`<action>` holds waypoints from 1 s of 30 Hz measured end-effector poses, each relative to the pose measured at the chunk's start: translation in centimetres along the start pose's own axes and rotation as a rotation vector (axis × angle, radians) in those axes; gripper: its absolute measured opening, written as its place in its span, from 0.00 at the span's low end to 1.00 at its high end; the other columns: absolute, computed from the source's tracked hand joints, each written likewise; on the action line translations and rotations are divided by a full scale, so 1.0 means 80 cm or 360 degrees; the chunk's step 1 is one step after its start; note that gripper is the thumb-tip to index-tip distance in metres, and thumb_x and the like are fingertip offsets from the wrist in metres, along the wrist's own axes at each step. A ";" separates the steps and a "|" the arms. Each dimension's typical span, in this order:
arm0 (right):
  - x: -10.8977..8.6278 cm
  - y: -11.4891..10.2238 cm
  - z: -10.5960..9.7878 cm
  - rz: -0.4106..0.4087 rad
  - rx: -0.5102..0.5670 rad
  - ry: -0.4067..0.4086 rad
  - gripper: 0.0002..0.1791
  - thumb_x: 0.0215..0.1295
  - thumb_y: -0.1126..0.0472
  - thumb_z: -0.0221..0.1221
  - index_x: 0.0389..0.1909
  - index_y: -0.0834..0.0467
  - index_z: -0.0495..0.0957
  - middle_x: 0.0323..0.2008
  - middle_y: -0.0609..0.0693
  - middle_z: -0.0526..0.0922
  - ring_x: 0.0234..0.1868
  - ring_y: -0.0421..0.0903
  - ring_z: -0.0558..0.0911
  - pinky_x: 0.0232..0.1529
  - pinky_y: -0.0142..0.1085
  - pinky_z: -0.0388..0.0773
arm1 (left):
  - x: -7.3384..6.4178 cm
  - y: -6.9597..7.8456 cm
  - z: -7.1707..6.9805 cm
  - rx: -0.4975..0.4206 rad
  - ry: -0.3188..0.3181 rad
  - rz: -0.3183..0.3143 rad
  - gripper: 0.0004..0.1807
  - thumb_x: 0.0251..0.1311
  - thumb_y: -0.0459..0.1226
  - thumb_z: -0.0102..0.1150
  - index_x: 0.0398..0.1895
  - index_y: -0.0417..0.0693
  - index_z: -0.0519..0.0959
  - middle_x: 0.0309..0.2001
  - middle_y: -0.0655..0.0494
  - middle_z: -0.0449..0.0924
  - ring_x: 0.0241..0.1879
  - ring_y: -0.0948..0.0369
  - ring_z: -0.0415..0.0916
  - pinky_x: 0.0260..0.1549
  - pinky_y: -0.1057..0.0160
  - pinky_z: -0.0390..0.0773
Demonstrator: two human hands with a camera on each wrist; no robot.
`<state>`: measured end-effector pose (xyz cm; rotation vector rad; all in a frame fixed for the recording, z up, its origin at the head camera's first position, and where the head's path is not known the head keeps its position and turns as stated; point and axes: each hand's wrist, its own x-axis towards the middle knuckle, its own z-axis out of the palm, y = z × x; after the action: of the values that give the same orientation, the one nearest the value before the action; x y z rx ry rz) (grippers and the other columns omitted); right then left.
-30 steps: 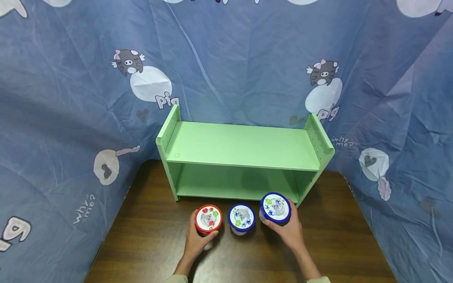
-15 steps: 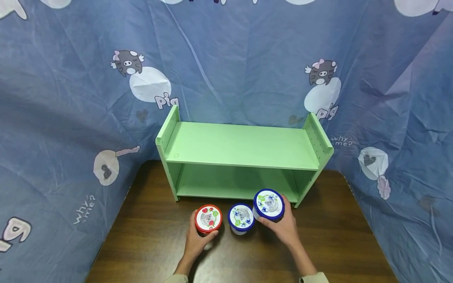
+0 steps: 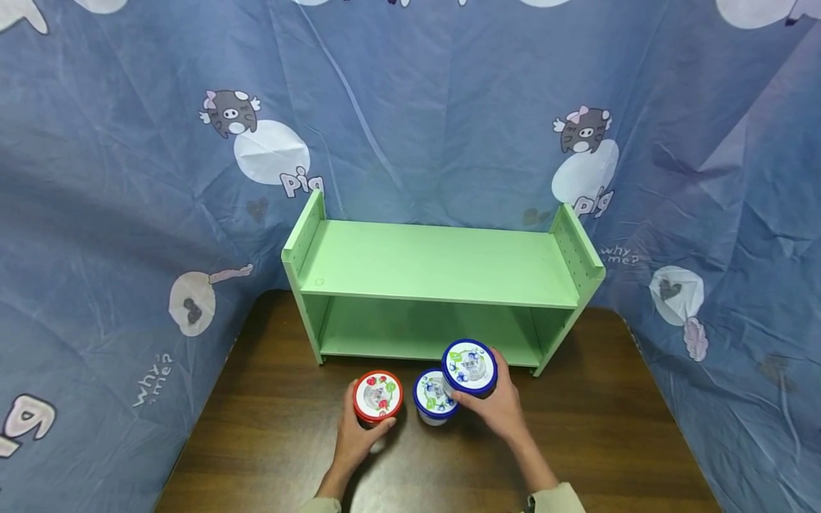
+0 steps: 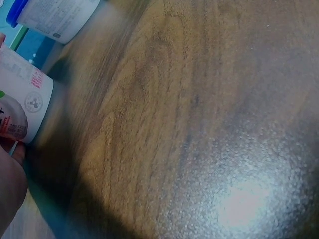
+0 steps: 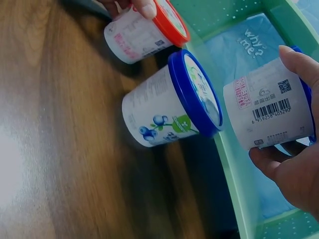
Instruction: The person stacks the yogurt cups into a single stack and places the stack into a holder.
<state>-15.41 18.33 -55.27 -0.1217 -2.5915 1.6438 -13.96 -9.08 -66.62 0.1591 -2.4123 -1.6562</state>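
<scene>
My left hand point(image 3: 351, 436) grips a white tub with a red lid point(image 3: 378, 396), strawberries printed on top, low over the table. In the left wrist view this tub point(image 4: 25, 97) shows its printed side at the left edge. My right hand point(image 3: 503, 405) holds a blueberry-printed tub with a blue lid point(image 3: 470, 366), raised and tilted. Its barcode side point(image 5: 269, 107) faces the right wrist camera. Between the hands a second blue-lidded tub point(image 3: 430, 393) stands upright on the table; in the head view the raised tub overlaps its right side.
A two-tier green shelf point(image 3: 442, 263) stands behind the tubs, its upper board flanked by raised end panels point(image 3: 577, 246). The brown wooden table point(image 3: 616, 427) extends around it. A blue printed curtain point(image 3: 410, 128) hangs behind and at both sides.
My right hand has carried its blue-lidded tub leftward and slightly up, from beside the middle tub to partly over it in view. The left hand and red-lidded tub stay put.
</scene>
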 end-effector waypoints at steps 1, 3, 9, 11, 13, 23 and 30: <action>0.001 0.000 0.002 -0.0002 0.0003 -0.0007 0.62 0.42 0.51 0.80 0.77 0.52 0.53 0.66 0.63 0.74 0.64 0.61 0.76 0.65 0.59 0.71 | 0.000 0.000 0.000 0.0000 -0.0001 -0.0003 0.61 0.37 0.43 0.83 0.76 0.44 0.56 0.67 0.38 0.73 0.65 0.47 0.72 0.63 0.42 0.71; 0.002 -0.001 0.006 -0.0002 -0.0001 -0.0018 0.62 0.42 0.51 0.80 0.77 0.52 0.53 0.66 0.63 0.74 0.64 0.61 0.76 0.65 0.58 0.72 | 0.000 0.000 0.000 0.0001 -0.0001 -0.0007 0.61 0.37 0.43 0.83 0.76 0.44 0.56 0.67 0.38 0.73 0.64 0.47 0.73 0.62 0.42 0.72; 0.003 -0.003 0.016 -0.0019 -0.0003 -0.0040 0.62 0.41 0.52 0.80 0.76 0.53 0.54 0.64 0.63 0.76 0.63 0.61 0.77 0.64 0.59 0.72 | -0.001 0.000 0.001 0.0000 0.0005 -0.0004 0.61 0.37 0.42 0.83 0.76 0.45 0.57 0.66 0.37 0.73 0.64 0.47 0.73 0.62 0.42 0.72; 0.003 -0.004 0.019 -0.0030 0.0004 -0.0049 0.62 0.41 0.52 0.80 0.76 0.54 0.54 0.64 0.63 0.76 0.62 0.61 0.77 0.64 0.60 0.72 | -0.001 0.000 0.000 -0.0006 0.0001 -0.0014 0.61 0.37 0.42 0.83 0.76 0.45 0.56 0.67 0.37 0.73 0.65 0.46 0.72 0.63 0.42 0.71; 0.003 -0.004 0.022 -0.0037 0.0007 -0.0054 0.62 0.41 0.52 0.80 0.76 0.54 0.55 0.63 0.63 0.76 0.62 0.61 0.77 0.64 0.60 0.72 | -0.001 0.000 0.000 -0.0009 0.0002 -0.0020 0.61 0.38 0.42 0.83 0.76 0.45 0.56 0.67 0.37 0.72 0.65 0.46 0.72 0.63 0.42 0.71; 0.001 -0.001 0.036 -0.0011 -0.0009 -0.0066 0.62 0.40 0.49 0.81 0.76 0.53 0.55 0.63 0.62 0.76 0.63 0.60 0.77 0.63 0.58 0.74 | -0.001 -0.001 0.000 0.0005 0.0015 0.0015 0.61 0.38 0.42 0.83 0.76 0.42 0.56 0.66 0.36 0.73 0.64 0.44 0.73 0.61 0.40 0.72; 0.000 -0.002 0.039 -0.0016 -0.0014 -0.0070 0.62 0.40 0.49 0.80 0.76 0.53 0.55 0.64 0.63 0.75 0.63 0.61 0.77 0.64 0.59 0.73 | -0.002 0.000 -0.001 -0.0026 -0.0001 -0.0012 0.61 0.38 0.42 0.83 0.76 0.45 0.56 0.67 0.37 0.72 0.65 0.46 0.72 0.63 0.41 0.71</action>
<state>-15.75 15.46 -56.49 -0.0737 -2.6270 1.6509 -13.75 -9.11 -66.60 0.1651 -2.4010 -1.6788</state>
